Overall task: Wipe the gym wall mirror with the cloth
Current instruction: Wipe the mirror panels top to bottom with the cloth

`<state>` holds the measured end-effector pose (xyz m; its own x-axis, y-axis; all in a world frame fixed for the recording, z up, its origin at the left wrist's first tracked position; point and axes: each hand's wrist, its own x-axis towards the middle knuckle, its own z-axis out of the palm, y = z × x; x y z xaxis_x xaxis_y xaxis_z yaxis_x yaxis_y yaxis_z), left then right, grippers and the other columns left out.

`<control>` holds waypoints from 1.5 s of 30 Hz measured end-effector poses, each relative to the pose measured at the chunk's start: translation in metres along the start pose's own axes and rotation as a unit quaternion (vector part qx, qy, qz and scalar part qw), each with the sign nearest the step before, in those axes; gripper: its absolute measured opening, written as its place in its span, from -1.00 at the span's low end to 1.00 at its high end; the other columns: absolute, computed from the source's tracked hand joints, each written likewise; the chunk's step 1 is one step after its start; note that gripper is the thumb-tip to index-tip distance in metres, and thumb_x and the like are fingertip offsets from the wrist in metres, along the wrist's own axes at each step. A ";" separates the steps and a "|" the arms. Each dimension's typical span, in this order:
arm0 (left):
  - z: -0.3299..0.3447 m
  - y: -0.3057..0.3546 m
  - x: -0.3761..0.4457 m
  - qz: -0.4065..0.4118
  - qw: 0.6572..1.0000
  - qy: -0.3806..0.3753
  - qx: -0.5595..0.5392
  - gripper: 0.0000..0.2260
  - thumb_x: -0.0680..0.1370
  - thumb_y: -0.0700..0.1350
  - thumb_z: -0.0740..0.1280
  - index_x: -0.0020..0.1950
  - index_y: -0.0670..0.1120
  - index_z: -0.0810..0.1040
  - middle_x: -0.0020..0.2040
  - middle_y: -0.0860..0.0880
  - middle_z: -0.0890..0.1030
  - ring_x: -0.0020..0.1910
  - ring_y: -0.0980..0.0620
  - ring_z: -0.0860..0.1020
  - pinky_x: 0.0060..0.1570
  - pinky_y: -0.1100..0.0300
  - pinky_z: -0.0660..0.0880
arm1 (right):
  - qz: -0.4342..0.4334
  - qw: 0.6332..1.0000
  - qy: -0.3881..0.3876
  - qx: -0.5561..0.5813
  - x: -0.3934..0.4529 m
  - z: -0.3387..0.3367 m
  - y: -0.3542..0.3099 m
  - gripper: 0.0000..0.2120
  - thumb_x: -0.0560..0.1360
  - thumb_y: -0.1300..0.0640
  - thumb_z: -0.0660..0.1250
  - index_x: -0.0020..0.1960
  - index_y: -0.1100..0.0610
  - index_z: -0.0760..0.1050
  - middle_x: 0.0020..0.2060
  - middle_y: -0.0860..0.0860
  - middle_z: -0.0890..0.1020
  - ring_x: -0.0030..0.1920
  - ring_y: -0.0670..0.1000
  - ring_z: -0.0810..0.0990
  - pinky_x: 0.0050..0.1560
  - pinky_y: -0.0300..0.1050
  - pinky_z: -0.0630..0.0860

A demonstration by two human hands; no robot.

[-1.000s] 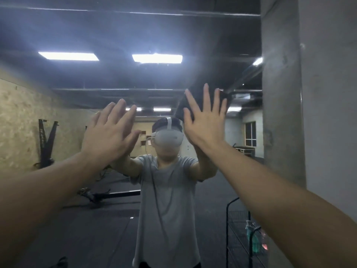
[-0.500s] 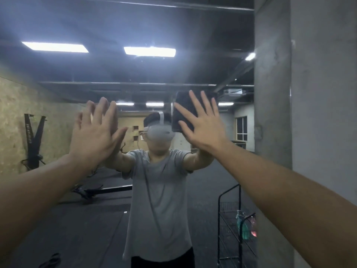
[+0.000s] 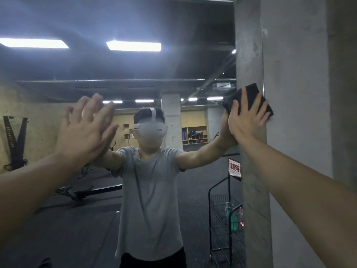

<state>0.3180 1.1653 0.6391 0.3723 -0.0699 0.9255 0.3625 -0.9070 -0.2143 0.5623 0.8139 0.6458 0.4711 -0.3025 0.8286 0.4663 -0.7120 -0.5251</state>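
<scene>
The wall mirror (image 3: 135, 78) fills the view ahead, with a hazy streaked patch across its upper part. My reflection in a grey shirt stands in it. My right hand (image 3: 246, 118) presses a dark cloth (image 3: 249, 94) flat against the glass at the mirror's right edge, fingers straight and spread. My left hand (image 3: 85, 130) is raised at head height on the left with fingers straight, its palm at the glass, slightly blurred.
A grey concrete pillar (image 3: 299, 132) borders the mirror on the right. Reflected in the glass are a black wire cart (image 3: 222, 219) with a green bottle, a red and white sign (image 3: 234, 168), and bars on the dark gym floor.
My right hand has slid the cloth to the right, from beside my reflected head to the mirror's right edge. My left hand has stayed at about the same height.
</scene>
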 end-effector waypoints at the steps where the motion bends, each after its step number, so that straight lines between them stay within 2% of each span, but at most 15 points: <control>1: 0.000 0.006 0.002 0.013 1.000 -0.002 0.011 -0.42 0.66 0.26 0.01 0.64 0.06 0.22 0.63 -0.15 0.20 0.60 -0.23 0.15 0.48 -0.33 0.13 | 0.029 0.999 0.004 0.016 -0.003 0.003 -0.011 -0.40 0.65 -0.23 -0.17 0.68 -0.18 -0.02 0.67 0.15 0.01 0.65 0.28 -0.06 0.60 0.32 -0.13; 3: 0.001 0.012 0.006 0.029 0.999 -0.003 0.021 -0.44 0.68 0.23 0.00 0.63 0.03 0.24 0.62 -0.14 0.23 0.58 -0.23 0.17 0.47 -0.35 0.14 | 0.035 0.999 0.008 0.027 -0.016 0.007 -0.037 -0.41 0.65 -0.23 -0.17 0.67 -0.21 -0.03 0.67 0.14 0.01 0.65 0.29 -0.05 0.60 0.33 -0.14; 6: 0.004 0.009 0.009 0.038 0.999 0.007 0.034 -0.44 0.66 0.22 0.04 0.62 0.03 0.28 0.61 -0.14 0.26 0.56 -0.24 0.20 0.41 -0.34 0.19 | -0.073 0.997 0.012 0.026 -0.045 0.014 -0.080 -0.43 0.65 -0.23 -0.10 0.65 -0.24 0.03 0.67 0.14 0.05 0.64 0.31 -0.01 0.60 0.34 -0.14; 9: 0.006 0.001 0.007 0.057 0.997 0.011 0.047 -0.49 0.69 0.21 0.14 0.61 0.07 0.27 0.61 -0.12 0.26 0.56 -0.22 0.20 0.39 -0.34 0.21 | -0.198 0.980 -0.018 0.021 -0.077 0.022 -0.128 -0.45 0.67 -0.23 -0.06 0.65 -0.27 0.01 0.67 0.09 -0.07 0.65 0.28 -0.12 0.60 0.33 -0.21; 11: 0.006 -0.004 0.007 0.066 0.996 0.017 0.051 -0.48 0.66 0.19 0.20 0.61 0.06 0.28 0.60 -0.13 0.28 0.56 -0.21 0.21 0.39 -0.36 0.24 | -0.301 0.953 -0.044 -0.008 -0.103 0.028 -0.155 -0.45 0.68 -0.25 -0.11 0.66 -0.27 -0.07 0.67 0.08 -0.16 0.65 0.26 -0.20 0.59 0.34 -0.24; 14: 0.006 -0.007 0.005 0.092 0.994 0.036 0.057 -0.53 0.70 0.11 0.20 0.59 -0.01 0.33 0.56 -0.18 0.33 0.52 -0.26 0.28 0.35 -0.37 0.31 | -0.436 0.898 -0.048 -0.028 -0.132 0.036 -0.170 -0.47 0.69 -0.23 -0.07 0.65 -0.24 0.04 0.68 0.11 -0.03 0.65 0.27 -0.13 0.59 0.36 -0.15; 18: 0.007 0.000 0.003 0.086 0.994 0.037 0.047 -0.47 0.66 0.13 0.13 0.57 -0.08 0.32 0.55 -0.21 0.34 0.51 -0.32 0.28 0.37 -0.35 0.27 | -0.504 0.861 -0.061 -0.025 -0.119 0.032 -0.147 -0.49 0.69 -0.24 -0.03 0.63 -0.24 0.11 0.67 0.08 0.04 0.66 0.24 -0.09 0.62 0.31 -0.14; 21: 0.011 0.014 0.004 0.098 0.994 0.036 0.037 -0.43 0.65 0.16 0.10 0.57 -0.13 0.33 0.55 -0.20 0.35 0.51 -0.31 0.28 0.45 -0.29 0.19 | -0.462 0.884 -0.066 -0.039 -0.094 0.024 -0.103 -0.48 0.68 -0.26 -0.01 0.63 -0.27 0.10 0.68 0.07 0.02 0.66 0.23 -0.10 0.62 0.30 -0.13; 28: 0.017 0.043 0.010 0.122 0.991 0.038 0.044 -0.50 0.66 0.15 0.10 0.53 -0.04 0.44 0.52 -0.18 0.41 0.48 -0.34 0.32 0.44 -0.29 0.15 | -0.180 0.981 -0.062 -0.045 -0.025 -0.001 0.031 -0.42 0.66 -0.29 -0.08 0.65 -0.26 -0.03 0.68 0.09 -0.04 0.65 0.24 -0.11 0.61 0.30 -0.17; 31: 0.018 0.046 0.010 0.114 0.992 0.034 0.050 -0.50 0.67 0.16 0.08 0.55 -0.03 0.41 0.54 -0.16 0.37 0.49 -0.33 0.29 0.44 -0.32 0.16 | -0.064 0.997 -0.050 -0.016 -0.012 -0.006 0.054 -0.42 0.66 -0.29 -0.14 0.66 -0.23 -0.06 0.67 0.13 -0.04 0.63 0.31 -0.03 0.61 0.33 -0.05; 34: 0.017 0.043 0.009 0.130 0.989 0.035 0.054 -0.50 0.68 0.15 0.07 0.55 -0.03 0.41 0.54 -0.16 0.38 0.50 -0.31 0.30 0.46 -0.29 0.16 | 0.004 0.999 -0.033 -0.001 -0.015 0.000 0.042 -0.46 0.71 -0.22 -0.12 0.67 -0.22 -0.10 0.67 0.13 -0.07 0.63 0.35 -0.07 0.61 0.30 -0.12; 37: 0.018 0.036 -0.002 0.184 0.980 0.045 0.063 -0.53 0.68 0.11 0.10 0.52 -0.04 0.46 0.53 -0.18 0.42 0.47 -0.29 0.37 0.45 -0.23 0.22 | -0.016 1.000 -0.016 -0.008 -0.025 0.003 0.019 -0.44 0.69 -0.21 -0.16 0.67 -0.19 -0.08 0.67 0.15 -0.03 0.63 0.37 -0.07 0.60 0.35 -0.14; 41: 0.022 0.021 -0.028 0.236 0.968 0.019 0.079 -0.52 0.69 0.10 0.09 0.56 -0.03 0.42 0.53 -0.16 0.43 0.47 -0.28 0.41 0.49 -0.18 0.23 | -0.161 0.986 -0.029 -0.011 -0.052 0.010 -0.045 -0.45 0.68 -0.22 -0.09 0.64 -0.26 -0.10 0.68 0.11 -0.07 0.63 0.36 -0.13 0.60 0.35 -0.21; 45: 0.022 0.001 -0.058 0.248 0.966 -0.005 0.077 -0.52 0.69 0.11 0.08 0.59 -0.01 0.37 0.56 -0.14 0.39 0.51 -0.22 0.38 0.51 -0.18 0.26 | -0.321 0.946 -0.042 -0.007 -0.087 0.020 -0.129 -0.47 0.69 -0.21 -0.03 0.64 -0.26 0.04 0.68 0.08 -0.02 0.64 0.34 -0.15 0.60 0.35 -0.20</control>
<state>0.3158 1.1780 0.5787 0.5399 -0.4749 0.6949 0.2602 -0.6910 -0.6744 0.4764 0.9446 0.6378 0.1522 0.2456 0.9574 0.6661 -0.7411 0.0842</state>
